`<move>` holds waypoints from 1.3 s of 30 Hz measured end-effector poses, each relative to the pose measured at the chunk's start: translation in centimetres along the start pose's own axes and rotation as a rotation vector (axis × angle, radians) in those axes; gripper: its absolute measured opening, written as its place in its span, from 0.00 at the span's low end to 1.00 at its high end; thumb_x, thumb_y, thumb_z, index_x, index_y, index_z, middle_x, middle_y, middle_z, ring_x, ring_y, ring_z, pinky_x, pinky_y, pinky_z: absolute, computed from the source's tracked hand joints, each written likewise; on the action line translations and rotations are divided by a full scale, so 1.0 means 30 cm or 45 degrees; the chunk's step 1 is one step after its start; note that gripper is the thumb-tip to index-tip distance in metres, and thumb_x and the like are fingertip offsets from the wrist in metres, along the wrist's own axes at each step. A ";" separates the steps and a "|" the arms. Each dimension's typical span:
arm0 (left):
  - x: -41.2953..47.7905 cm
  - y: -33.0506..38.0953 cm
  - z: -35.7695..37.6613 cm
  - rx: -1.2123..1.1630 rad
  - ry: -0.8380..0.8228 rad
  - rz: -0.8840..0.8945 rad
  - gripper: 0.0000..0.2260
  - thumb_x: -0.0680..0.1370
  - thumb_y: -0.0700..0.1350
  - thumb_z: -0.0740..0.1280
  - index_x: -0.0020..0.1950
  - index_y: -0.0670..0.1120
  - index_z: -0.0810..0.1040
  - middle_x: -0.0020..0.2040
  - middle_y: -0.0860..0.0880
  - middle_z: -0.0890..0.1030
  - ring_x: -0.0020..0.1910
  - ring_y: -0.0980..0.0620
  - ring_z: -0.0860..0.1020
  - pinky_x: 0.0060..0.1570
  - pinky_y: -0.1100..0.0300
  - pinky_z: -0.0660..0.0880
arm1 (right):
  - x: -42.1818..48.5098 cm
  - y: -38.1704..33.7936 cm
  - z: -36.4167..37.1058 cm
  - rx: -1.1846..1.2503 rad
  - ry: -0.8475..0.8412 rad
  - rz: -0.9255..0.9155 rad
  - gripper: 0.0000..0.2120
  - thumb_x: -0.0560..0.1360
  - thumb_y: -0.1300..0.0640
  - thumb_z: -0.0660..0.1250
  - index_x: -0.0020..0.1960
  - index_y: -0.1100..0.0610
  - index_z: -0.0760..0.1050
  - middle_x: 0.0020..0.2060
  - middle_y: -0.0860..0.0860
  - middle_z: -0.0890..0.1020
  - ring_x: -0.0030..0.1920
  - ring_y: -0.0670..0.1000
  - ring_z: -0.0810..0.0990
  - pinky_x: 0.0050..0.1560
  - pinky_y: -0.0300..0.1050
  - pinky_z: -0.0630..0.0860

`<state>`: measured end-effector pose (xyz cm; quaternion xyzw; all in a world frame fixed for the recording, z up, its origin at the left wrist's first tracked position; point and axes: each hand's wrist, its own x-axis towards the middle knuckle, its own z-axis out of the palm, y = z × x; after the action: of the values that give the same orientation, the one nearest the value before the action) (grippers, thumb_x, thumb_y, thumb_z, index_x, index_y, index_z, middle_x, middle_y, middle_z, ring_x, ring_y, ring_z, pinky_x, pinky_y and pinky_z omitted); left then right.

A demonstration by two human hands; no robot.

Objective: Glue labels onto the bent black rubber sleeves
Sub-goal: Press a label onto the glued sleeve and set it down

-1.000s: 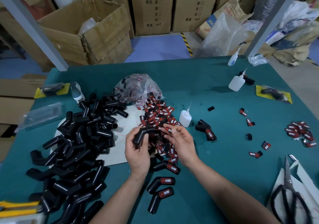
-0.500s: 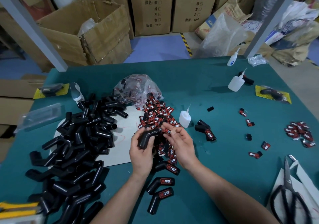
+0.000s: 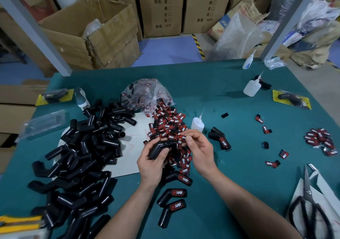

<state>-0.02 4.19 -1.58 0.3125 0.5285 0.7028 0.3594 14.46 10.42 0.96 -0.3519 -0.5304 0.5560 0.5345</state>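
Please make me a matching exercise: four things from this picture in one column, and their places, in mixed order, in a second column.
Things
1. scissors
2. heap of bare sleeves
3. glue bottle
4. bent sleeve

Places
A. in the left hand
B. left part of the table
C. upright beside the red labels
D. near right corner of the table

Pairs: 1-D, 2-B, 3-C, 4-A
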 end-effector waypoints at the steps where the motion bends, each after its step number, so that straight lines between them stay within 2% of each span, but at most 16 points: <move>1: 0.000 -0.001 0.001 0.011 -0.002 0.003 0.19 0.74 0.39 0.76 0.58 0.60 0.84 0.55 0.52 0.87 0.53 0.56 0.85 0.55 0.65 0.79 | 0.002 -0.004 -0.002 -0.064 -0.034 -0.056 0.05 0.81 0.54 0.66 0.53 0.51 0.81 0.53 0.53 0.82 0.54 0.54 0.81 0.54 0.46 0.78; 4: -0.003 -0.002 0.002 0.044 -0.032 0.011 0.20 0.75 0.36 0.76 0.59 0.59 0.84 0.56 0.52 0.87 0.55 0.57 0.84 0.57 0.65 0.79 | 0.011 -0.011 -0.018 -0.245 -0.118 -0.201 0.04 0.81 0.53 0.68 0.52 0.51 0.81 0.54 0.50 0.82 0.57 0.56 0.81 0.60 0.48 0.76; 7: -0.004 -0.006 0.001 0.059 -0.073 -0.025 0.16 0.74 0.40 0.75 0.59 0.56 0.84 0.58 0.48 0.86 0.56 0.52 0.84 0.58 0.61 0.79 | 0.011 -0.015 -0.018 -0.335 -0.186 -0.186 0.03 0.79 0.54 0.70 0.50 0.52 0.82 0.54 0.48 0.81 0.56 0.55 0.81 0.59 0.48 0.77; 9: -0.002 -0.008 0.004 0.050 -0.082 -0.087 0.17 0.74 0.41 0.75 0.60 0.57 0.85 0.58 0.47 0.86 0.56 0.51 0.84 0.58 0.59 0.80 | 0.010 -0.013 -0.018 -0.331 -0.207 -0.148 0.02 0.77 0.56 0.72 0.49 0.53 0.84 0.53 0.47 0.81 0.56 0.54 0.81 0.58 0.48 0.78; 12: 0.001 -0.005 0.005 0.031 -0.108 -0.130 0.18 0.74 0.41 0.76 0.60 0.59 0.84 0.57 0.48 0.87 0.55 0.53 0.85 0.56 0.62 0.80 | 0.016 -0.015 -0.020 -0.290 -0.216 -0.105 0.02 0.75 0.56 0.74 0.47 0.51 0.85 0.53 0.47 0.81 0.55 0.53 0.81 0.57 0.49 0.78; 20: -0.002 -0.003 0.007 0.076 -0.128 -0.130 0.20 0.76 0.38 0.76 0.59 0.62 0.84 0.57 0.50 0.87 0.56 0.52 0.85 0.57 0.61 0.80 | 0.021 -0.002 -0.026 -0.332 -0.234 -0.098 0.02 0.75 0.55 0.75 0.47 0.52 0.85 0.52 0.48 0.81 0.55 0.53 0.81 0.56 0.48 0.77; 24: -0.004 0.002 0.008 0.106 -0.111 -0.120 0.18 0.75 0.43 0.75 0.59 0.63 0.84 0.57 0.51 0.87 0.56 0.52 0.85 0.59 0.59 0.80 | 0.020 0.003 -0.027 -0.343 -0.236 -0.102 0.02 0.75 0.55 0.74 0.48 0.50 0.85 0.53 0.48 0.80 0.55 0.54 0.81 0.57 0.50 0.78; 27: -0.004 0.001 0.006 0.126 -0.116 -0.116 0.20 0.77 0.39 0.76 0.59 0.64 0.84 0.57 0.52 0.87 0.56 0.53 0.85 0.58 0.60 0.80 | 0.017 0.006 -0.026 -0.349 -0.237 -0.100 0.02 0.75 0.55 0.74 0.48 0.51 0.85 0.53 0.49 0.81 0.56 0.55 0.81 0.57 0.50 0.78; 33: -0.004 0.002 0.008 0.149 -0.102 -0.117 0.16 0.75 0.46 0.75 0.59 0.64 0.84 0.57 0.52 0.87 0.57 0.51 0.85 0.59 0.58 0.80 | 0.015 0.011 -0.027 -0.375 -0.234 -0.108 0.04 0.75 0.56 0.74 0.48 0.56 0.85 0.53 0.49 0.81 0.56 0.55 0.81 0.57 0.50 0.79; 36: -0.006 0.006 0.007 0.131 -0.101 -0.113 0.16 0.76 0.45 0.76 0.58 0.63 0.84 0.57 0.51 0.86 0.57 0.51 0.84 0.59 0.59 0.80 | 0.015 0.011 -0.029 -0.376 -0.234 -0.112 0.04 0.75 0.55 0.74 0.48 0.56 0.85 0.53 0.49 0.81 0.56 0.55 0.81 0.57 0.50 0.79; 39: -0.007 0.007 0.008 0.128 -0.097 -0.098 0.18 0.77 0.40 0.74 0.58 0.63 0.84 0.57 0.52 0.87 0.55 0.54 0.84 0.57 0.62 0.79 | 0.016 0.012 -0.027 -0.385 -0.230 -0.123 0.03 0.75 0.55 0.74 0.48 0.53 0.85 0.53 0.48 0.81 0.56 0.54 0.81 0.57 0.51 0.79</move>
<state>0.26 4.10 -1.34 0.3360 0.5607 0.6486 0.3898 15.08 11.10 0.55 -0.3509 -0.6702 0.4729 0.4518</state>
